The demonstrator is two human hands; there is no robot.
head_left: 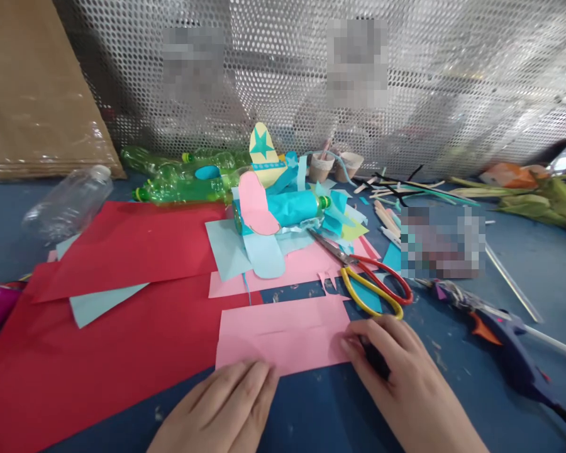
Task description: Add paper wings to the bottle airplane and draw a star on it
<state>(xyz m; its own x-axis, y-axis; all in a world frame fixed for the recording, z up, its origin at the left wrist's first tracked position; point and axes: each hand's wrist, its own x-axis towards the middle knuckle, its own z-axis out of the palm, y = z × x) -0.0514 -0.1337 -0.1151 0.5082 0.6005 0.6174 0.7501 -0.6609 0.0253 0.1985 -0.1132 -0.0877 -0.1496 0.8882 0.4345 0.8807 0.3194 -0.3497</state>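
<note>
A strip of pink paper (283, 343) with a crease along its length lies flat before me. My left hand (221, 402) rests with its fingers laid over the strip's lower left edge, thumb hidden. At the right edge, my right hand (400, 365) pinches the paper between thumb and forefinger. Scissors (344, 258) with one red and one yellow handle lie half open just beyond my right hand. Farther back is a bottle (292, 209) wrapped in blue paper, with a pink rounded paper piece (257, 204) and a light blue one (265, 257) at its side.
Large red paper sheets (136, 340) cover the left. A blue glue gun (504, 340) lies right. Behind are green plastic bottles (183, 189), a clear bottle (68, 204), small cups (321, 167), straws (512, 280) and corn husks (542, 201), before a perforated metal panel (273, 75).
</note>
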